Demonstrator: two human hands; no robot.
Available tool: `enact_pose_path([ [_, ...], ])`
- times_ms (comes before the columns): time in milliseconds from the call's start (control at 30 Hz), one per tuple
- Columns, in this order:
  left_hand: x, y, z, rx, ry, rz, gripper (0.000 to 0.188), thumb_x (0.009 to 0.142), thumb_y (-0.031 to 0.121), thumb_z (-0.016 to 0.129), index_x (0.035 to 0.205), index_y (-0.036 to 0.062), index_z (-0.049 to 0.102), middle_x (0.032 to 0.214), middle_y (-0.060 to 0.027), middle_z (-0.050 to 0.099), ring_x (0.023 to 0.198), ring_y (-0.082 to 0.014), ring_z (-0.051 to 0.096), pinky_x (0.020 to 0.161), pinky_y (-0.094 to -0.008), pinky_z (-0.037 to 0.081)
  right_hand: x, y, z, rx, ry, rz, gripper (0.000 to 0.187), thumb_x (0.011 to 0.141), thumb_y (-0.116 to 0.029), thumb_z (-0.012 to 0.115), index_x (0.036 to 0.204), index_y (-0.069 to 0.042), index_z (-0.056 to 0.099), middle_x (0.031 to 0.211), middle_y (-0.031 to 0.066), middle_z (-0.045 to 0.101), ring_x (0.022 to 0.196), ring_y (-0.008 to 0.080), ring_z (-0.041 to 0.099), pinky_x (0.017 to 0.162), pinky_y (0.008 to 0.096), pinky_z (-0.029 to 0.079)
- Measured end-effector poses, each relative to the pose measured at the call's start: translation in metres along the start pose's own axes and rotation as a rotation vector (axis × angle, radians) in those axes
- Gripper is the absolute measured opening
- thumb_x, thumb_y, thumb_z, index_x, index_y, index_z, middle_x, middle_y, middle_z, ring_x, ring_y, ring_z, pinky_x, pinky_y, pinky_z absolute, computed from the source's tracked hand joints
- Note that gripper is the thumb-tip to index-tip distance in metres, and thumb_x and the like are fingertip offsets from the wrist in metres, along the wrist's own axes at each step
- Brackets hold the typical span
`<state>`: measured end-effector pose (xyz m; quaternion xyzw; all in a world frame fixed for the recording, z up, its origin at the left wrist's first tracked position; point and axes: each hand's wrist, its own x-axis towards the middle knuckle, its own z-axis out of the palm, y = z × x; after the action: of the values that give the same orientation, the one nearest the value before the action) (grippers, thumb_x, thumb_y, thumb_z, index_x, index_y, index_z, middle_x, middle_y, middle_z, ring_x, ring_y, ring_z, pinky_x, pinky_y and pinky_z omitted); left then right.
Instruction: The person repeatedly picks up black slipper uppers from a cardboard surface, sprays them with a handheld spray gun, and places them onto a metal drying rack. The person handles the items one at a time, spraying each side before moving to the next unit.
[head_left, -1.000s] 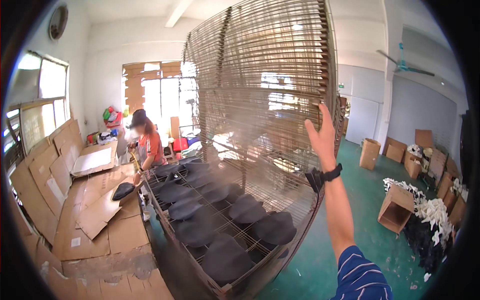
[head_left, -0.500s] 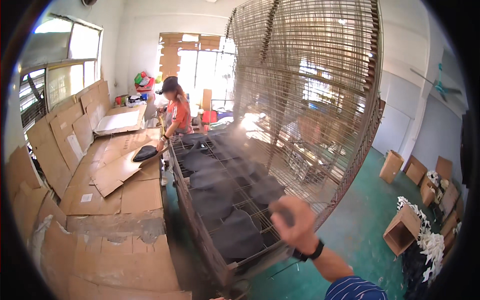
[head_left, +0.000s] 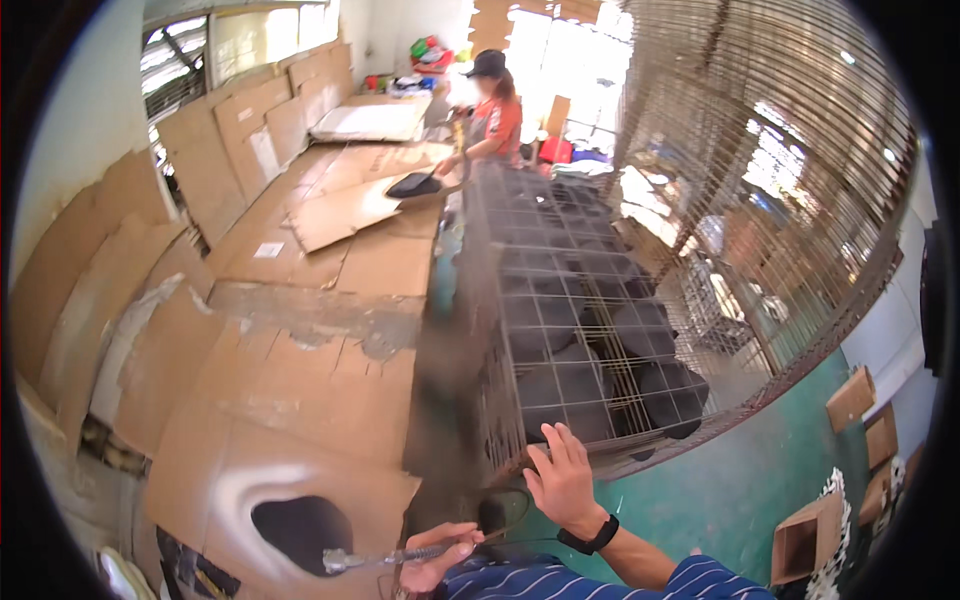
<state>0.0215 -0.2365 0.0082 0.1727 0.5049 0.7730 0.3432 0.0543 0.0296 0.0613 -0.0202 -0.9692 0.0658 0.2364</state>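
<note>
My left hand, low in the picture, is closed around a slim metal tool that looks like a spray gun, its tip pointing left. A thin dark loop of cable or hose curves beside it. Under the tip, a rounded black piece lies on the cardboard inside a whitish ring. My right hand has its fingers spread and is empty, by the near end of a wire rack. Several black rounded pieces lie beneath the rack's wires.
A stack of raised wire racks leans up at the right. Cardboard sheets cover the long table at left. At its far end a co-worker reaches to another black piece. Cardboard boxes stand on the green floor.
My view has turned left and down. A wire layer now lies over the black pieces, which were uncovered before. My right hand has opened and lowered; my left hand with the tool has come into view.
</note>
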Motion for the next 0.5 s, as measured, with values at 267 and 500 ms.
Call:
enact_pose_path([
  [267, -0.017, -0.001, 0.018, -0.261, -0.083, 0.005, 0.029, 0.095, 0.012, 0.073, 0.122, 0.0009, 0.069, 0.113, -0.0091, 0.071, 0.103, -0.0175, 0.067, 0.092, -0.0354, 0.053, 0.021, -0.087, -0.025, 0.952, -0.468, -0.337, 0.066, 0.082, -0.034, 0.085, 0.130, 0.004, 0.062, 0.137, 0.0234, 0.060, 0.124, 0.0409, 0.061, 0.102, 0.0457, 0.050],
  [500, -0.024, -0.084, 0.021, 0.168, -0.049, 0.173, 0.031, 0.091, 0.014, 0.073, 0.120, 0.0028, 0.068, 0.112, -0.0116, 0.071, 0.104, -0.0240, 0.067, 0.092, -0.0389, 0.053, 0.026, -0.132, -0.011, 1.117, -0.584, -0.496, 0.045, 0.084, -0.016, 0.081, 0.121, 0.005, 0.067, 0.111, 0.0205, 0.070, 0.092, 0.0336, 0.071, 0.080, 0.0382, 0.058],
])
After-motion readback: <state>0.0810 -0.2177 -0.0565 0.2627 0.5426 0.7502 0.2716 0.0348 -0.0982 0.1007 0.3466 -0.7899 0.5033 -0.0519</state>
